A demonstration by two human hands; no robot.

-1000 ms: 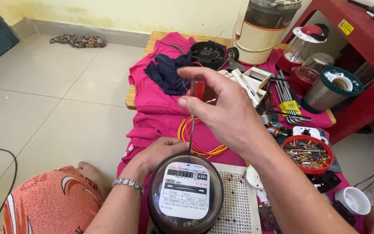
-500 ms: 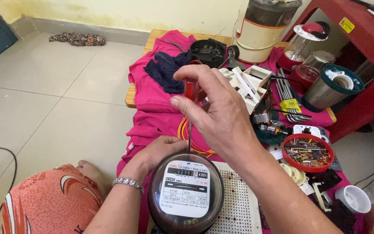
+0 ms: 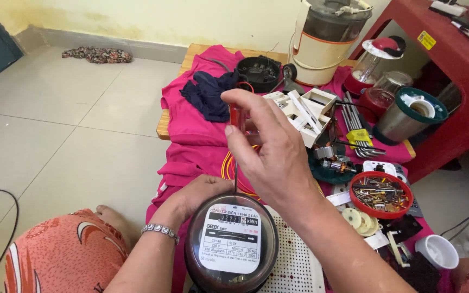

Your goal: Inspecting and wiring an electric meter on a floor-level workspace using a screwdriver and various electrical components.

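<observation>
Round electricity meter point(image 3: 232, 244) upright at near edge of view, on white perforated board point(image 3: 294, 260). Left hand point(image 3: 199, 195) wraps meter's top from behind, steadying it. Right hand point(image 3: 270, 152) clenched round red-handled screwdriver point(image 3: 235, 127), shaft pointing down to meter's top rim; tip contact probably there, view poor. Right of meter crowded: red bowl of screws point(image 3: 381, 195), white cup point(image 3: 437, 252), hex keys point(image 3: 356, 127), blender jars point(image 3: 329, 38). Pink cloth point(image 3: 191, 122) drapes low wooden table. Left side open tiled floor point(image 3: 55, 141); yellow wall behind.
</observation>
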